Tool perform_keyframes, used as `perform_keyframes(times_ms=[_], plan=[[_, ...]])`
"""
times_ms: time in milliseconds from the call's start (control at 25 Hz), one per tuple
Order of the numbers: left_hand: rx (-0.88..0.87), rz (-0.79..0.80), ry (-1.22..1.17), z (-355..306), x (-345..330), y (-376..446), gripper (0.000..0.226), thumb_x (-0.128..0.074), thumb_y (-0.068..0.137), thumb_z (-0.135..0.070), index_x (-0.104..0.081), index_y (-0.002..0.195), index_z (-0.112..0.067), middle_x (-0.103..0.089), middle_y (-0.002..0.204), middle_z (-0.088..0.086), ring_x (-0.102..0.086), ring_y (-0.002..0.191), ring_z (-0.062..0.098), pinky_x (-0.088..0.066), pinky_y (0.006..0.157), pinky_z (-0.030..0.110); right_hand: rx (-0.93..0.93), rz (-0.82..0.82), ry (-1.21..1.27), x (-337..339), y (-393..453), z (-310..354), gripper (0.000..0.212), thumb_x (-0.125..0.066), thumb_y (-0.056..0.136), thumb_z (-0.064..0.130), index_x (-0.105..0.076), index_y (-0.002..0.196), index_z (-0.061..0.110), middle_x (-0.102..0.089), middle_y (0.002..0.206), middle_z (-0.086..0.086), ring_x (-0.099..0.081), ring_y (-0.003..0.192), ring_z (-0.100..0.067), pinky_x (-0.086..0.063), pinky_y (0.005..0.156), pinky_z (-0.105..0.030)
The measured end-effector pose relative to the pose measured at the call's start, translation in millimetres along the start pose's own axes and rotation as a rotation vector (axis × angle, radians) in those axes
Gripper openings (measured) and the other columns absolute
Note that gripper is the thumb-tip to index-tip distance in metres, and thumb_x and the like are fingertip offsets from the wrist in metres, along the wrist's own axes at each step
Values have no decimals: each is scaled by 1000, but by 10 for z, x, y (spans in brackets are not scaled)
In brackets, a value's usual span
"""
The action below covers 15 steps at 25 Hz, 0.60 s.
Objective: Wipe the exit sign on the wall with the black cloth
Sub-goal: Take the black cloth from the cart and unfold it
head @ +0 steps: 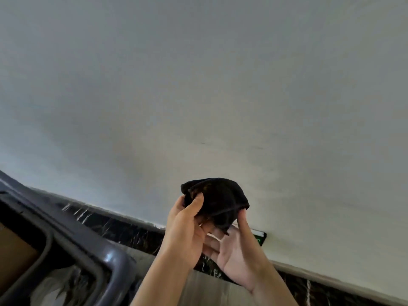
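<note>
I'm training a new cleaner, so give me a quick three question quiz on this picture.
1. True or false: the cloth is touching the exit sign.
2. Which hands hold the cloth? A) left only B) right only C) both
3. Fill in: the sign sits low on the wall, just above the dark marble ____.

Key:
1. False; the cloth is held up in front of the wall, apart from the sign.
2. C; left hand and right hand both grip it.
3. Baseboard.

The cloth (217,198) is soft, matt black fabric. The wall (198,85) looks smooth, matt painted; the skirting (123,226) is glossy dark veined stone.
</note>
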<state>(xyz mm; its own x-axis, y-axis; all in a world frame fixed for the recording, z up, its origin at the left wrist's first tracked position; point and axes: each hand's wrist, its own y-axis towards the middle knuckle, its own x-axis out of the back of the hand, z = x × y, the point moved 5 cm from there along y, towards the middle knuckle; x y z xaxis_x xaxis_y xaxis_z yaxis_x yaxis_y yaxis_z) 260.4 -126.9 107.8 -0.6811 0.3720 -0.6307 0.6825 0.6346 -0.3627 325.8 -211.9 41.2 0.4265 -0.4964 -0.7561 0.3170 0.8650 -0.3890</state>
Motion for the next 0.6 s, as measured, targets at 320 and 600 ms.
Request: perform_keyframes(times_ms=[320, 600], plan=[[41, -67, 347, 697, -481, -21, 17, -64, 94, -1, -69, 109, -8, -78, 99, 14, -75, 94, 31, -62, 67, 34, 277, -119, 162, 578, -595, 771, 54, -68, 82, 23, -54, 131, 3, -67, 124, -17, -66, 112, -26, -44, 99, -40], [124, -170, 645, 1021, -242, 317, 12, -69, 94, -13, -68, 106, -12, -73, 106, 11, -70, 98, 26, -58, 81, 36, 370, -376, 197, 1205, -481, 863, 51, -69, 75, 15, -59, 125, 7, -72, 117, -14, -65, 111, -32, -50, 93, -43]])
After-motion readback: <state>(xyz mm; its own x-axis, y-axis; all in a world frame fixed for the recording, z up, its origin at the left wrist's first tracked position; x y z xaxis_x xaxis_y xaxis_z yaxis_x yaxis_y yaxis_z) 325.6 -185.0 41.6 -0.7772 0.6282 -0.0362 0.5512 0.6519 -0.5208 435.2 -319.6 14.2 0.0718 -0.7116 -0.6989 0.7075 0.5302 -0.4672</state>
